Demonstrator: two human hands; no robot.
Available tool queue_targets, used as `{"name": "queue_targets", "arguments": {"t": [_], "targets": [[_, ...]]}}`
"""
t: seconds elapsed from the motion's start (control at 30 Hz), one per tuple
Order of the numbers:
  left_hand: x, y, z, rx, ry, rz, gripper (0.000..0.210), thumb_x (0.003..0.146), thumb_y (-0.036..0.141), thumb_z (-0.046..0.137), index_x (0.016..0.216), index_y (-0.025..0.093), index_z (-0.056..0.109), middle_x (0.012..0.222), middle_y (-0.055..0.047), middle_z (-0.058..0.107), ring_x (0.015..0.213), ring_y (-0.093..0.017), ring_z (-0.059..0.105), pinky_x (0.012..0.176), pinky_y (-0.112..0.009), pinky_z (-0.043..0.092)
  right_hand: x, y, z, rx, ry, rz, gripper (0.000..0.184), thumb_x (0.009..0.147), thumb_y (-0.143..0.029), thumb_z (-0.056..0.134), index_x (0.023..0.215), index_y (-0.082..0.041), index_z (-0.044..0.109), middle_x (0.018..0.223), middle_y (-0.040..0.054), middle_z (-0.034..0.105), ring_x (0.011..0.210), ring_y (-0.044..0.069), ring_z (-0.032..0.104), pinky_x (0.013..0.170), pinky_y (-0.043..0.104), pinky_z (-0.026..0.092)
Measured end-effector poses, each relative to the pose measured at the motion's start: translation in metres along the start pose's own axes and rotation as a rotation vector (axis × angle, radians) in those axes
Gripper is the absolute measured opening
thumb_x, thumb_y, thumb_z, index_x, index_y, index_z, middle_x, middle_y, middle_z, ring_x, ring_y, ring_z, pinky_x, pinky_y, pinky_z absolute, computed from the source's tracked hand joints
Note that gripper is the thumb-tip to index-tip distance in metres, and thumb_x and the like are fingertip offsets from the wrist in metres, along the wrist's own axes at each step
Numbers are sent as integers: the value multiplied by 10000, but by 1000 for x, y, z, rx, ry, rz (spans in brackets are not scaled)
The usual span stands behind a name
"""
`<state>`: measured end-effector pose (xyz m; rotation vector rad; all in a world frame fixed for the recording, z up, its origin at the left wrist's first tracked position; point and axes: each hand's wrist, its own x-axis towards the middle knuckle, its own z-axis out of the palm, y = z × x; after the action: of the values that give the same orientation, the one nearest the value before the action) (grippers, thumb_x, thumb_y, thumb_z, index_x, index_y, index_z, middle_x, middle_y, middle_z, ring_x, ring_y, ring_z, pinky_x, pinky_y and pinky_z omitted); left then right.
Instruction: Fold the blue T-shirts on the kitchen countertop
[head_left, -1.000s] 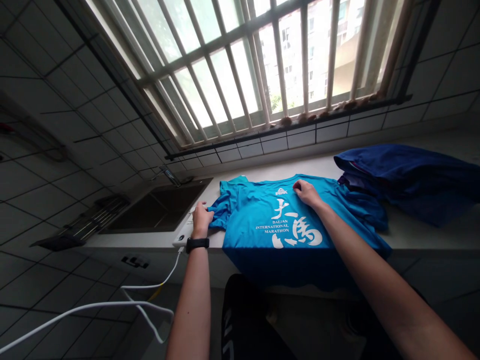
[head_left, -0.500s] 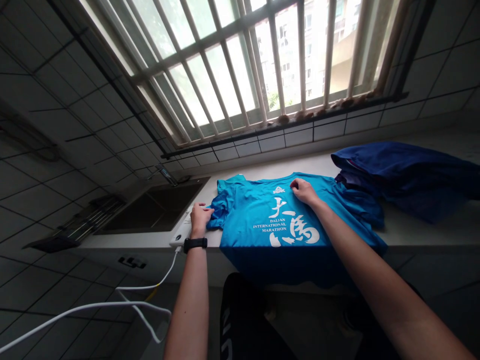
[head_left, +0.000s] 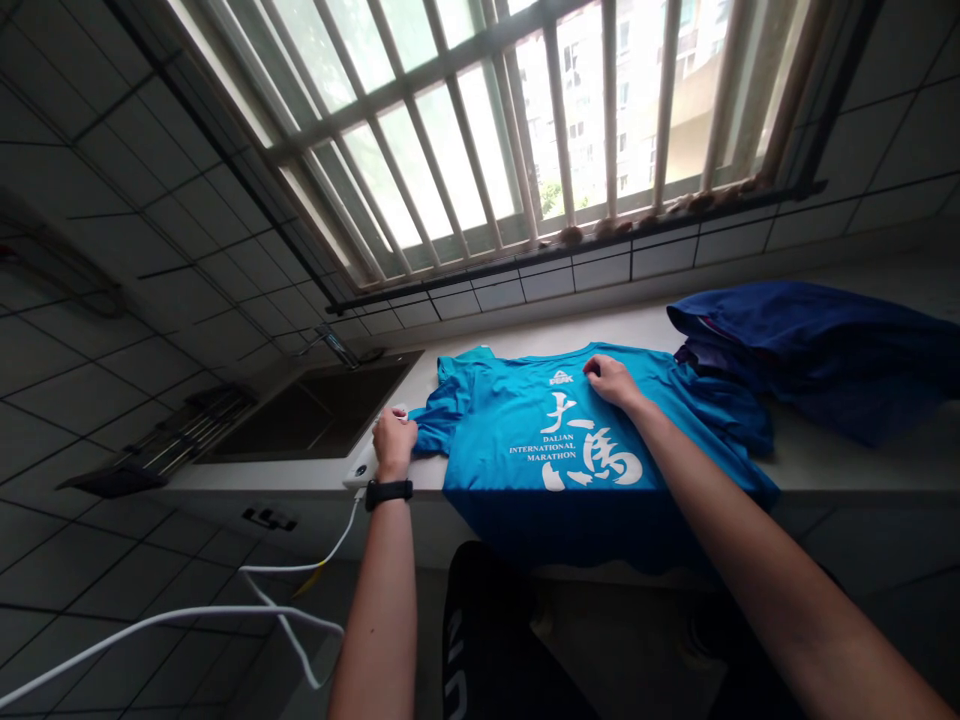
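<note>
A bright blue T-shirt [head_left: 517, 420] with white printed lettering lies face up on the pale counter [head_left: 825, 460], its hem hanging over the front edge. My left hand [head_left: 393, 440] grips the end of the shirt's left sleeve, beside a white device at the counter edge. A black band sits on that wrist. My right hand [head_left: 611, 379] presses on the shirt near the collar, fingers curled against the fabric.
A dark blue pile of clothes [head_left: 810, 345] lies on the counter to the right. A sunken sink [head_left: 315, 415] with a tap is left of the shirt. A white cable [head_left: 300, 570] hangs from the counter edge. A barred window [head_left: 525, 130] runs behind.
My left hand has pulled the sleeve end slightly outward and closed on it. My right hand stays near the collar. The view has shifted a little.
</note>
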<state>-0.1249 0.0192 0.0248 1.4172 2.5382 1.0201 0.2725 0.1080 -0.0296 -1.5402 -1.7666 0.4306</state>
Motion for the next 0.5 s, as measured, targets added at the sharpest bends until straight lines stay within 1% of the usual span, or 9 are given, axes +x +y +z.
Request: {"name": "queue_targets", "arguments": {"t": [0.07,0.1,0.13,0.2,0.27,0.4,0.5], "targets": [[-5,2,-2,47,121,-12,205,855,61,578,1013,191,572,1159,-175,698,1173,-319,673,958,-417,528,1,1,0,3,-2,-1,241,903,-30,543,986,-140,740,1087,107,760,1022,207,693,908,282,519],[-7,3,-2,80,149,-25,224,875,64,550,1067,177,572,1209,-192,682,1180,-314,670,960,-410,525,1,1,0,4,-2,-1,239,902,-31,544,984,-142,739,1088,106,760,1021,207,692,904,281,518],[-8,5,-2,104,149,-32,238,888,77,543,1107,163,572,1234,-207,672,1188,-317,667,965,-409,522,1,2,0,4,-2,-3,234,903,-35,546,983,-144,738,1089,105,760,1021,206,691,900,278,517],[-9,8,-2,152,89,-48,255,895,128,589,1148,144,578,1239,-221,677,1201,-331,664,977,-409,518,1,3,1,1,1,-8,222,911,-49,549,979,-150,734,1089,101,759,1017,203,690,893,274,515],[-7,11,0,211,-11,-58,315,881,205,669,1178,139,588,1250,-230,691,1221,-352,659,981,-411,516,2,4,2,-3,4,-14,214,916,-58,547,970,-155,730,1082,95,758,1012,199,689,894,270,512],[-4,15,1,316,-198,-27,546,816,405,805,1238,135,588,1338,-266,676,1254,-395,649,959,-420,523,2,5,3,4,3,-17,217,907,-53,543,946,-167,724,1063,84,758,1002,193,690,891,263,509],[-4,19,2,341,-268,-18,674,736,474,877,1240,126,595,1350,-285,671,1261,-416,650,956,-426,529,2,5,2,8,1,-13,221,902,-48,544,942,-170,724,1062,82,758,996,190,690,884,258,512]]}}
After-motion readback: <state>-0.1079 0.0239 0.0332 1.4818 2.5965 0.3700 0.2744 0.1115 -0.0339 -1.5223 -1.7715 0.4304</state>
